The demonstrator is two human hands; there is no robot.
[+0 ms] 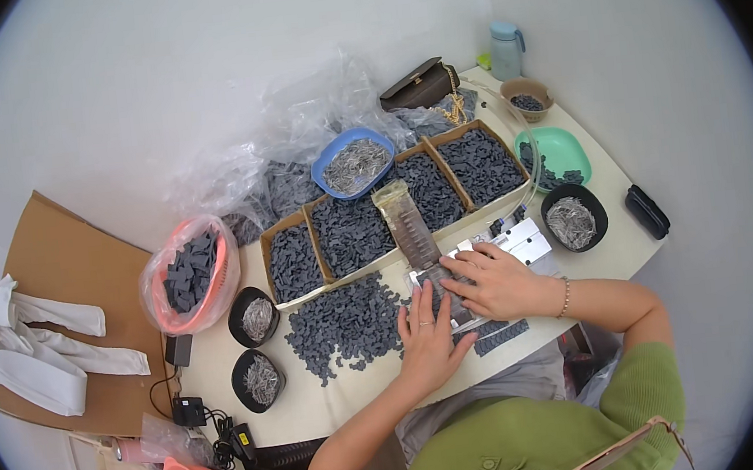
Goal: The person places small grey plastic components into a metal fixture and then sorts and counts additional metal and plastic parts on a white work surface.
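My left hand (428,343) lies at the near left edge of a silver metal fixture (522,241), its fingers stretched out and touching it. From the right, my right hand (508,284) reaches across the fixture, fingers spread over dark grey pieces in its slot. What lies under the fingertips is partly hidden. A clear, taped chute (407,223) rises from the fixture toward the back. Left of my left hand is a loose pile of small dark grey pieces (340,325). Along the table's front edge, below my right hand, lie flat grey strips (502,336).
A divided cardboard box (310,294) of grey pieces stands behind, with a blue tray (320,166) of metal pins on it. Black bowls (242,329) (604,213) of pins flank the work. A green tray (578,145) sits right, a pink basket (233,271) left. A thin hose (535,152) curves to the fixture.
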